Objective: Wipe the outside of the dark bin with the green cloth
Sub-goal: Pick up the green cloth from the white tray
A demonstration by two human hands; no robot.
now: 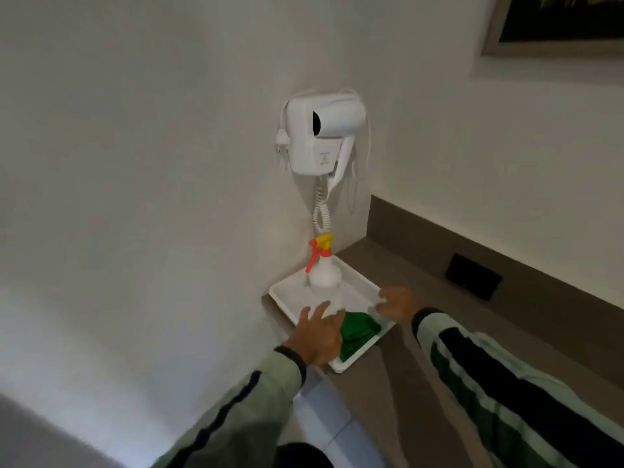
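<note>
The green cloth (358, 332) is seen crumpled in a white tray (344, 364) on the counter corner. The left hand (317, 336) is laid spread against the cloth's left edge. The right hand (396, 304) is curled on the tray's right rim; a spray bottle (323, 268) stands at the tray's far end.

Both arms are in long pale sage-green sleeves, each with a broad dark stripe running down its length from elbow toward wrist. The left sleeve (236, 403) ends in a dark ribbed cuff with a dark band at the wrist, around 7 o'clock of the frame. The right sleeve (499, 383), out at 4 o'clock, has a deeper green band alongside its dark stripe and a dark-edged cuff too.
</note>
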